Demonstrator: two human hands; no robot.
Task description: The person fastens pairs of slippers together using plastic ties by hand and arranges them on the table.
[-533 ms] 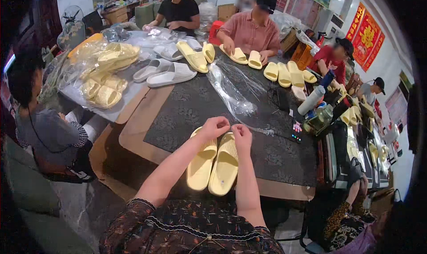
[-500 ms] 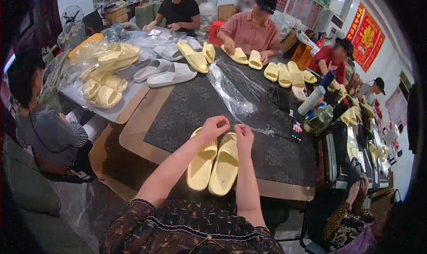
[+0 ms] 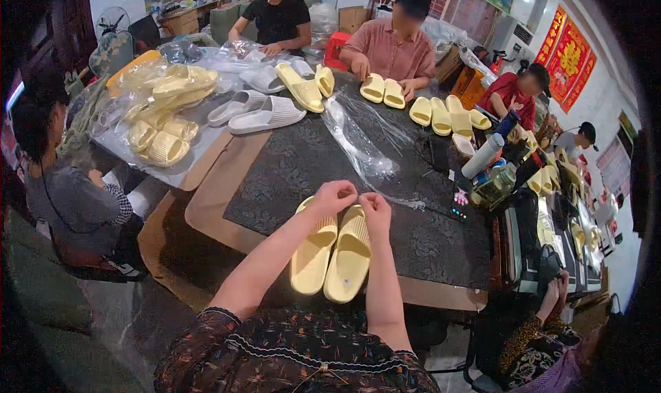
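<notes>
Though slippers crowd the table edge, hands have room rightward.

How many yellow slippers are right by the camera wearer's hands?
2, side by side: the left slipper, partly hidden by the left hand, and the right slipper, partly hidden by the right hand.

Wall: red banner, gold lettering
Right: white bottle, glass jar beside it
Far side: red chair, brown carton, co-worker in pink
</notes>
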